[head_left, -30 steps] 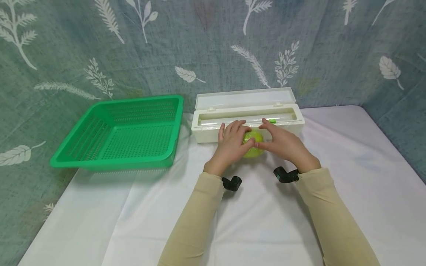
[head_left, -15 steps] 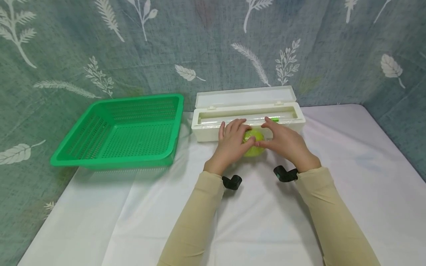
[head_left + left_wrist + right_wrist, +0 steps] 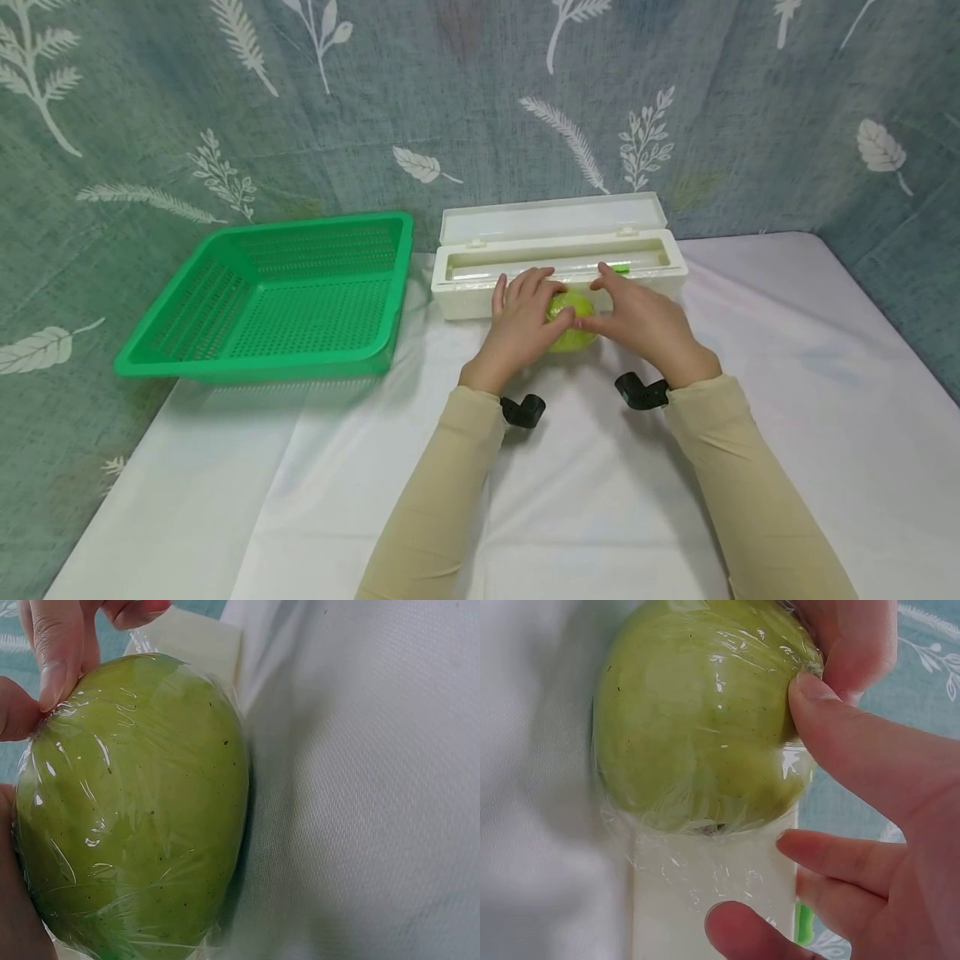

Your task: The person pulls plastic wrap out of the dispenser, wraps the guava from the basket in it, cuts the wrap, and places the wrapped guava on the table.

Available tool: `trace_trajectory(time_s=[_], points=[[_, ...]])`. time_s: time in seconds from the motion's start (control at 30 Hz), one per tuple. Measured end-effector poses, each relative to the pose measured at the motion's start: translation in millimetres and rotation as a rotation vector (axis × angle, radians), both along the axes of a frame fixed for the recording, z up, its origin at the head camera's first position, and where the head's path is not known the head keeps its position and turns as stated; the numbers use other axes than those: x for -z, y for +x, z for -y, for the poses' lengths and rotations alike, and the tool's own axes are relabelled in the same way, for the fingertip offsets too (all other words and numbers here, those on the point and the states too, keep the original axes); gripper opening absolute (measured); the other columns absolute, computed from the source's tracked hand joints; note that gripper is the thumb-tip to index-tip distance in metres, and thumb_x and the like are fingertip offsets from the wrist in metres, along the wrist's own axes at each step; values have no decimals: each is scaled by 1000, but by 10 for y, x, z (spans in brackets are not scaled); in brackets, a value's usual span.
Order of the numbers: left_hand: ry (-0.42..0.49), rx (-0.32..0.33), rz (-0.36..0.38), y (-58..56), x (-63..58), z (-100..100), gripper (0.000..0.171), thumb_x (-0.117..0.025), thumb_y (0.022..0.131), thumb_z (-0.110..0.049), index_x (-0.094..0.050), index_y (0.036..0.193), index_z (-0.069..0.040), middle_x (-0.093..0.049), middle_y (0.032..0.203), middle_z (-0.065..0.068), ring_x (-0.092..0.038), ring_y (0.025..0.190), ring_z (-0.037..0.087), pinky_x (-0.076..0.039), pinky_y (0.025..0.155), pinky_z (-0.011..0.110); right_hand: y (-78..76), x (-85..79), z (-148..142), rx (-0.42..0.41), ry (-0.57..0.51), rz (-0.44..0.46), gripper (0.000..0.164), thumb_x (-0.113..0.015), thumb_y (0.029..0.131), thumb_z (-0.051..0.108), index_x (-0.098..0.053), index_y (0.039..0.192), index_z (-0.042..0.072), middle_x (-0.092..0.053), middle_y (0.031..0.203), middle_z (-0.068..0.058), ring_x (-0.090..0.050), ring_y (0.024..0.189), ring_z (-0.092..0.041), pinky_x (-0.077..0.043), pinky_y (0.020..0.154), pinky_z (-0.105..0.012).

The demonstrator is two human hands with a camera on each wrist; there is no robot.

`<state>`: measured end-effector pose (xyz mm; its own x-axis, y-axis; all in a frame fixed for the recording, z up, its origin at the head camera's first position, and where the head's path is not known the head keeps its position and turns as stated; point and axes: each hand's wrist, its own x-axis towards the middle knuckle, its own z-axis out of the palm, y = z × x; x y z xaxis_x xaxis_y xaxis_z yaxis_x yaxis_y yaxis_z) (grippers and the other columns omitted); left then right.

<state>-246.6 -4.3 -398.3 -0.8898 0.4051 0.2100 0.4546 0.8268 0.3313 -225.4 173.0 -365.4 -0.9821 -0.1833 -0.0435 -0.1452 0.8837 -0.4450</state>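
Note:
A green fruit (image 3: pixel 573 310) wrapped in clear cling film stands on the white cloth in front of the white film box. My left hand (image 3: pixel 517 329) holds its left side, fingers over the far side and thumb on top. With its thumb, my right hand (image 3: pixel 647 321) presses the film at the top of the fruit, beside the left thumb. In the right wrist view, the other right fingers (image 3: pixel 840 855) are spread apart from the fruit. Film (image 3: pixel 705 874) hangs loosely from the fruit's end there. The left fingertips are hidden behind the fruit.
The cling film box (image 3: pixel 465 302) is open, its lid (image 3: pixel 551 218) tilted back towards the patterned curtain (image 3: pixel 480 108). Inside lies a clear roll, and a green slider (image 3: pixel 619 268) shows on its rim. A green plastic basket (image 3: pixel 258 367) stands at the left.
The right hand's fingers have shifted slightly over the box rim, showing more of the green slider. The left hand and the fruit have stayed in place.

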Motion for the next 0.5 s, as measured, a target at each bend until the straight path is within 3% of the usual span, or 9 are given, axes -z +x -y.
trace_trajectory(time_s=[0.27, 0.5], points=[[-5, -2, -9, -11, 11, -9, 36, -37, 89, -46, -51, 116, -25, -28, 138, -9, -15, 129, 10, 6, 104, 44, 5, -8, -8, 37, 0, 23, 93, -54, 69, 70, -30, 138, 13, -46, 130, -6, -53, 100, -31, -42, 70, -48], [-6, -5, -8, -9, -6, -9, 36, -38, 90, -46, -51, 116, -25, -27, 139, -9, -15, 129, 11, 6, 104, 44, 6, -32, -10, 66, 14, 38, 95, -53, 67, 72, -29, 137, 12, -46, 130, -6, -55, 94, -28, -42, 66, -45]])
